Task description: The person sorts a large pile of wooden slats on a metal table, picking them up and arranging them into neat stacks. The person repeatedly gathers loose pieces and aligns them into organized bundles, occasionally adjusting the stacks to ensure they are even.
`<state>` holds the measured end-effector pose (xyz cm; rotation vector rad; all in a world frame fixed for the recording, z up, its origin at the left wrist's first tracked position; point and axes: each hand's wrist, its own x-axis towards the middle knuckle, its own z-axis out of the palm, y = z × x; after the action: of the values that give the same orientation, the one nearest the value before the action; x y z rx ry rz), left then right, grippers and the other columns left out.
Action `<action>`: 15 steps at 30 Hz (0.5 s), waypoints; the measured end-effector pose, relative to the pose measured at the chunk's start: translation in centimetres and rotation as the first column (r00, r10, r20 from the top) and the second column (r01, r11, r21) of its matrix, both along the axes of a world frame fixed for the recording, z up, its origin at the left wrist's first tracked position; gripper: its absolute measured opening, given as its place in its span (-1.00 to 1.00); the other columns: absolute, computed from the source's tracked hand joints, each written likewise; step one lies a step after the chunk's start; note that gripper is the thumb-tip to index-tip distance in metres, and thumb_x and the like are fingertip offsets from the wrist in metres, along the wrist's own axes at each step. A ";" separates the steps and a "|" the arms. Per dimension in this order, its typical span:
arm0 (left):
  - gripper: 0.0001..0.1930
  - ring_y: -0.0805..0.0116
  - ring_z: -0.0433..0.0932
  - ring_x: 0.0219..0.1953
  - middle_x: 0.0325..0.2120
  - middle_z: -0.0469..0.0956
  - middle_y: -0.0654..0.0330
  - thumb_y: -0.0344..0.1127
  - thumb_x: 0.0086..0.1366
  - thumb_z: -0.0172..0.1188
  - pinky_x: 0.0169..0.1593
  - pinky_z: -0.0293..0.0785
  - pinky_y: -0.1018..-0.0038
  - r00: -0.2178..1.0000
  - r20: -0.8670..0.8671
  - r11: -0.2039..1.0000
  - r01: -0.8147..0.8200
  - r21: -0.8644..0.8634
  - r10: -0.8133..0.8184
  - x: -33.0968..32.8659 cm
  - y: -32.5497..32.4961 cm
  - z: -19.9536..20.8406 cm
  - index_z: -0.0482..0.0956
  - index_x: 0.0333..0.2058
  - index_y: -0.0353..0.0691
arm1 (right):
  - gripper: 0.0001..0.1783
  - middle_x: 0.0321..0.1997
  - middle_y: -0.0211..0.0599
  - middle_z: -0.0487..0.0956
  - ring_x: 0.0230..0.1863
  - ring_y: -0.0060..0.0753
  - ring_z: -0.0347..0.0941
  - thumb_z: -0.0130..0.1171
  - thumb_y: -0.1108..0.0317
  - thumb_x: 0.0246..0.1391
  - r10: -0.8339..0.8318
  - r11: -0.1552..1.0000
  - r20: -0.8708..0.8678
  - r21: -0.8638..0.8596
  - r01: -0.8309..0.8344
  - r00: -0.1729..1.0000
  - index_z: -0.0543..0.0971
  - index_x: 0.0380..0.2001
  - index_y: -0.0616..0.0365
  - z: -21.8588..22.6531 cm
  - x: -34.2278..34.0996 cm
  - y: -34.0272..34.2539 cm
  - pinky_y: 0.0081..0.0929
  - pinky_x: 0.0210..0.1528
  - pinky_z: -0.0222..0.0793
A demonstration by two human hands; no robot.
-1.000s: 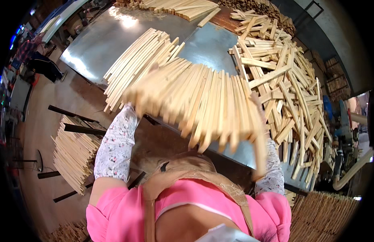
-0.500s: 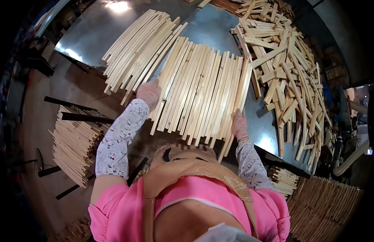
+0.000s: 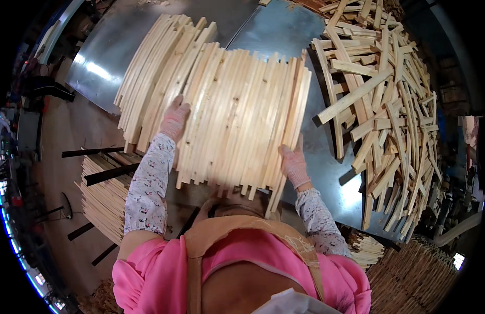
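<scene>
A broad row of pale wooden strips (image 3: pixel 232 115) lies side by side on the metal table, packed close, with uneven ends toward me. My left hand (image 3: pixel 174 119), in a pinkish knit glove, is closed against the row's left edge. On the opposite edge, my right hand (image 3: pixel 294 163), gloved the same way, grips the outermost strips with its thumb on top. The row is squeezed between both hands; fingers beneath the wood are hidden. Left of it, touching or nearly so, lies a second group of strips (image 3: pixel 153 73).
A jumbled heap of wooden pieces (image 3: pixel 378 99) covers the right of the metal table (image 3: pixel 326 172). Stacked strips (image 3: pixel 103 191) rest among black bars (image 3: pixel 111 174) at lower left. More bundled wood (image 3: pixel 410 277) stands at lower right.
My right hand has moved inward to the left, and gaps between the strips have closed. The row now sits closer to the left group. The whole view has shifted slightly.
</scene>
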<state>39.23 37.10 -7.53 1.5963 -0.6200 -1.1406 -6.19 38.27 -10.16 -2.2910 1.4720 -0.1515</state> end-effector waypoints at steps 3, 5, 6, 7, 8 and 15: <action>-0.23 0.12 0.41 0.42 0.45 0.35 -0.10 -0.22 0.46 0.26 0.48 0.29 0.33 0.997 0.072 0.999 -0.033 0.018 0.031 6.5 -3.8 -0.5 0.21 0.52 -0.40 | -0.73 0.58 0.77 -0.07 0.44 0.70 0.28 0.16 0.43 0.26 -0.014 0.999 0.110 -0.032 0.018 0.994 0.62 0.00 0.02 -2.2 6.8 -3.5 -0.12 0.44 0.43; -0.23 0.10 0.39 0.44 0.46 0.35 -0.11 -0.23 0.45 0.26 0.49 0.28 0.32 0.997 0.066 0.998 -0.037 0.045 0.034 11.2 -5.7 1.3 0.20 0.52 -0.42 | -0.76 0.57 0.78 -0.06 0.40 0.74 0.31 0.14 0.45 0.26 -0.040 0.999 0.143 -0.027 0.044 0.989 0.63 -0.03 0.04 -2.7 11.8 -5.0 -0.11 0.39 0.48; -0.23 0.09 0.38 0.45 0.46 0.34 -0.11 -0.23 0.45 0.26 0.50 0.27 0.32 0.997 0.065 0.997 -0.056 0.058 0.052 14.0 -6.2 1.9 0.20 0.51 -0.43 | -0.77 0.57 0.79 -0.06 0.39 0.74 0.33 0.14 0.46 0.26 -0.054 0.998 0.197 -0.009 0.056 0.979 0.62 -0.04 0.05 -1.8 15.3 -5.5 -0.11 0.37 0.50; -0.23 0.08 0.41 0.43 0.46 0.34 -0.13 -0.19 0.46 0.25 0.49 0.29 0.32 0.979 0.205 0.996 -0.023 0.087 0.005 17.4 -7.3 2.1 0.22 0.50 -0.44 | -0.76 0.56 0.81 -0.06 0.37 0.75 0.34 0.14 0.47 0.25 -0.091 0.996 0.222 0.025 0.087 0.971 0.62 -0.04 0.06 -1.5 18.5 -6.1 -0.10 0.35 0.52; -0.23 0.08 0.42 0.42 0.46 0.35 -0.13 -0.17 0.46 0.24 0.49 0.30 0.32 0.983 0.182 0.996 -0.049 0.069 0.036 20.4 -7.7 2.0 0.22 0.50 -0.45 | -0.75 0.55 0.84 -0.05 0.36 0.76 0.36 0.14 0.48 0.24 -0.126 0.992 0.244 0.061 0.114 0.961 0.62 -0.04 0.07 -1.1 21.7 -6.6 -0.10 0.33 0.53; -0.23 -0.08 0.40 0.46 0.41 0.44 -0.14 0.11 0.45 0.17 0.50 0.27 0.19 0.730 0.634 0.944 0.046 0.327 -0.255 39.3 -12.7 4.0 0.34 0.49 -0.20 | -0.71 0.10 0.34 0.60 0.10 0.28 0.56 0.17 0.46 0.25 -0.457 0.889 0.493 0.275 0.366 0.740 0.52 0.03 0.25 -1.7 42.4 -9.2 -0.03 0.28 0.47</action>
<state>78.54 24.39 -3.54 2.2781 -1.1105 -0.7588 36.25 29.11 -11.90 -1.5595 1.5693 -0.7284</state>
